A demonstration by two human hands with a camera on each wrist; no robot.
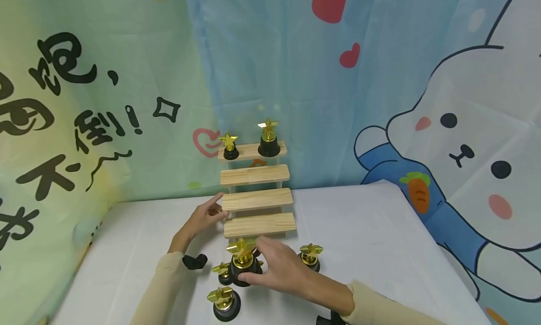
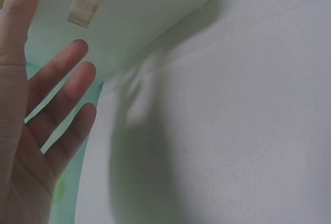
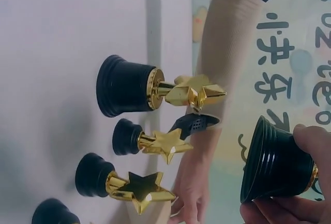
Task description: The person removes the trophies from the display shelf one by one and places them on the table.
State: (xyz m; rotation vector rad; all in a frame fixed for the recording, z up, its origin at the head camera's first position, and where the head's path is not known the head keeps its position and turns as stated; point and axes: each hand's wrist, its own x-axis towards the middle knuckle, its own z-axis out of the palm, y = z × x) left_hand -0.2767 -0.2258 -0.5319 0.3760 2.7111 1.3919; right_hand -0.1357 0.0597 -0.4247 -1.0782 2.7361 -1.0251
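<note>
Beside the left end of a stepped wooden display rack (image 1: 258,201) is my left hand (image 1: 205,217), its thumb and fingertips at the ends of the lower-middle boards. The left wrist view shows that hand's fingers (image 2: 64,113) spread and relaxed, close to a board's end (image 2: 85,6). Low in front of the rack, my right hand (image 1: 283,266) grips a gold star trophy (image 1: 243,269) by its black base; the right wrist view shows thumb and fingers around the base (image 3: 276,162). A small trophy (image 1: 225,274) and a larger trophy (image 1: 227,306) stand near it.
The rack's top board bears a small trophy (image 1: 230,149) and a taller trophy (image 1: 268,139). Another trophy (image 1: 310,258) stands right of my right hand on the white tablecloth (image 1: 359,250). A printed cloth backdrop (image 1: 270,81) hangs close behind the rack.
</note>
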